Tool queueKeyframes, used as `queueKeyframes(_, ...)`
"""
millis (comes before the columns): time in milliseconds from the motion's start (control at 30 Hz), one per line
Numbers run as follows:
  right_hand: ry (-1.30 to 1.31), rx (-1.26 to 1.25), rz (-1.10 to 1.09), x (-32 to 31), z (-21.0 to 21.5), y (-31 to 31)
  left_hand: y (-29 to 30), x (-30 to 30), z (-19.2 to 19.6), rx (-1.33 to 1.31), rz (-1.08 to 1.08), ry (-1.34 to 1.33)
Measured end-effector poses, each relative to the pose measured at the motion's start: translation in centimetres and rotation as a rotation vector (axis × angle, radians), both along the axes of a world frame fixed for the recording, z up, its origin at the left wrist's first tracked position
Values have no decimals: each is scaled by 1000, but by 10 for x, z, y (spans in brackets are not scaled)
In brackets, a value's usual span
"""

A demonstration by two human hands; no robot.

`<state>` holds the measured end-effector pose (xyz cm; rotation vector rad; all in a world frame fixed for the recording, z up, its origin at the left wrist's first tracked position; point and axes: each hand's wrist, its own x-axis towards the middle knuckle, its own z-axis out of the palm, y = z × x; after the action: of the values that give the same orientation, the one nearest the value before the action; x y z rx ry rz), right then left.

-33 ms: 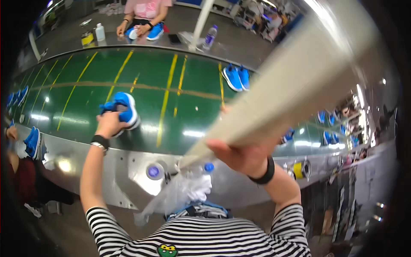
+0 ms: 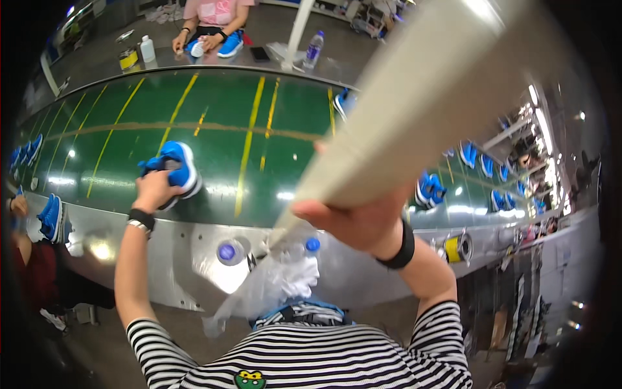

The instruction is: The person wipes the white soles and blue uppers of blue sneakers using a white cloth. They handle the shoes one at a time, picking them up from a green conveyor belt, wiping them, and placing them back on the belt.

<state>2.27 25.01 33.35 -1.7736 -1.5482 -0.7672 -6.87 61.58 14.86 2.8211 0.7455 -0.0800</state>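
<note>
My left hand (image 2: 154,190) closes on a pair of blue sneakers (image 2: 178,165) with white soles, tilted over the near part of the green conveyor belt (image 2: 214,159). The palm hides part of the shoes. My right hand (image 2: 359,223) grips a thick beige post (image 2: 389,123) that slants across the view, blurred and close. Its thumb lies on the near side. One fingertip shows past the post's far left edge, and the other fingers are hidden.
A bottle with a purple cap (image 2: 228,252), a blue-capped bottle (image 2: 312,245) and a clear plastic bag (image 2: 259,285) lie by the metal ledge (image 2: 172,243). A yellow-labelled can (image 2: 457,248) stands right. Across the belt, a person (image 2: 217,16) handles blue shoes. More sneakers (image 2: 429,189) ride the belt.
The view has shifted slightly. The post now covers more of the far sneakers, while more shoes show to its right. My left hand and its sneakers have moved a little left.
</note>
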Motion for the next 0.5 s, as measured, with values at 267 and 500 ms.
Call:
queueKeyframes(267,532,-303,704,29,69,-201,-118,-184,96,-426,127,362)
queueKeyframes(500,615,-373,1169,21,57,-303,-330,-131,122,-708,-307,514)
